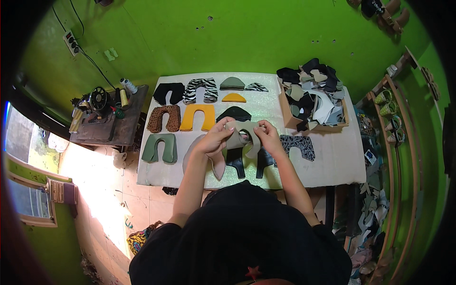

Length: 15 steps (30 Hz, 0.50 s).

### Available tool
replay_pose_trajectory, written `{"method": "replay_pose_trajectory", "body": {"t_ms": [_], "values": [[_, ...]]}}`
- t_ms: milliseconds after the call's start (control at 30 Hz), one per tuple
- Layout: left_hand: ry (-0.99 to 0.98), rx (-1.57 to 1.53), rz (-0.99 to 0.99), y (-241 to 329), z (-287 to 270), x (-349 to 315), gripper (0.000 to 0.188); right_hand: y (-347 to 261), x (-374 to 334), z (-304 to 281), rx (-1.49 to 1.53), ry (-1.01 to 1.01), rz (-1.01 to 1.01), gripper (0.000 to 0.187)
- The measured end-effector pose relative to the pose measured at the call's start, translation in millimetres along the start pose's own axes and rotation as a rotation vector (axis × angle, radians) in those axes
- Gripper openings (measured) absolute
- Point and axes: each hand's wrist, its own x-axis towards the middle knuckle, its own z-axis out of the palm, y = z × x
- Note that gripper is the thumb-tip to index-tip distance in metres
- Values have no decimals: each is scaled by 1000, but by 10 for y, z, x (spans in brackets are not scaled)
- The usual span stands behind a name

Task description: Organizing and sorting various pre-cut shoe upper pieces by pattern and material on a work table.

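My left hand (216, 137) and my right hand (269, 137) pinch a grey-beige curved cut piece (234, 138) of leather-like sheet between them, held up above the table. It bends round an opening in its middle, and one end hangs down by my right hand. Beneath my hands lie black U-shaped pieces (234, 164), partly hidden. A pale beige U-shaped piece (218, 166) lies under my left wrist. Beside my right forearm is a black-and-grey patterned U-shaped piece (304, 146). Just beyond my hands sits a stack of black half-round pieces (235, 113).
On the white table (327, 161), stacked U-shaped pieces in zebra (194, 95), leopard, yellow and green stand at the left. A box (339, 128) heaped with scraps occupies the back right. A sewing machine (97, 102) stands left, and a wooden rack (396, 175) with sandals leans right.
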Motion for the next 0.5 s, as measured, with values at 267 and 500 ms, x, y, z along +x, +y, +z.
{"method": "replay_pose_trajectory", "body": {"t_ms": [267,500], "values": [[-71,-84,22,-4,-111,22,20,-16,80,39,-168,20,-125,12],[-116,-190,27,49,-16,44,19,-46,130,113,-192,97,-262,14]]}}
